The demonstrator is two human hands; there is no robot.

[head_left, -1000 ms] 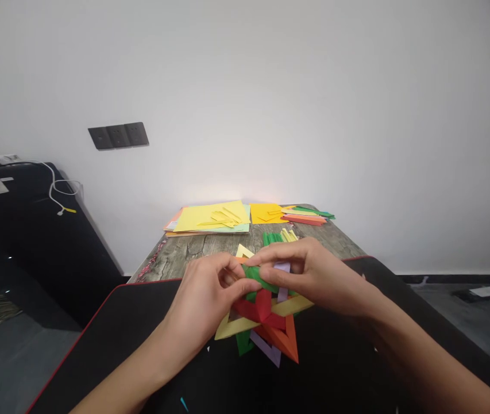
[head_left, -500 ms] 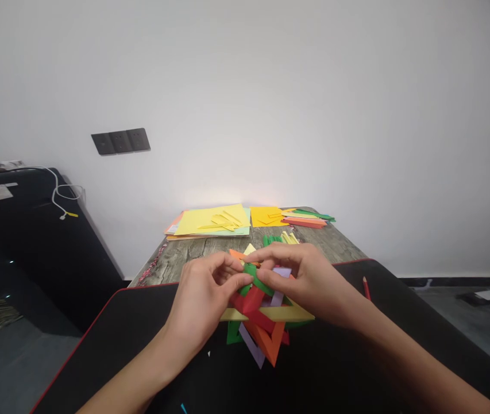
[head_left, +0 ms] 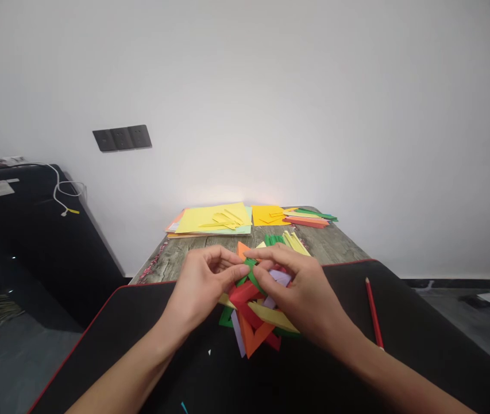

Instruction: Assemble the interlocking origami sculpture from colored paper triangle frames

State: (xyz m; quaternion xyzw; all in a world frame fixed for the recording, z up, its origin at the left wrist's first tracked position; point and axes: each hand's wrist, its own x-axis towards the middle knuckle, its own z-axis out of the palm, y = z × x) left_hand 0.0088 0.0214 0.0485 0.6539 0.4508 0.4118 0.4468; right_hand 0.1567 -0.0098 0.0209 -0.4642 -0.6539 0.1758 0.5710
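Between my hands is a many-coloured origami model (head_left: 251, 302) of interlocked folded paper strips in red, orange, green, purple and pale yellow. My left hand (head_left: 201, 282) pinches a green paper strip (head_left: 251, 270) near the model's top, thumb against fingers. From the other side my right hand (head_left: 298, 282) also pinches the green strip, its index finger stretched over the top. The fingertips of both hands almost meet there. My right hand hides part of the model's right side.
A black mat (head_left: 141, 322) with a red edge covers the table's near part; a red pencil (head_left: 374, 313) lies on it at right. Behind are yellow paper sheets (head_left: 193, 219), folded green strips (head_left: 274, 239), pale yellow strips (head_left: 296, 244) and mixed strips (head_left: 307, 220).
The model has turned and shifted slightly left, its lower points swinging left. My right hand has come a little lower and left. More of the red pencil now shows.
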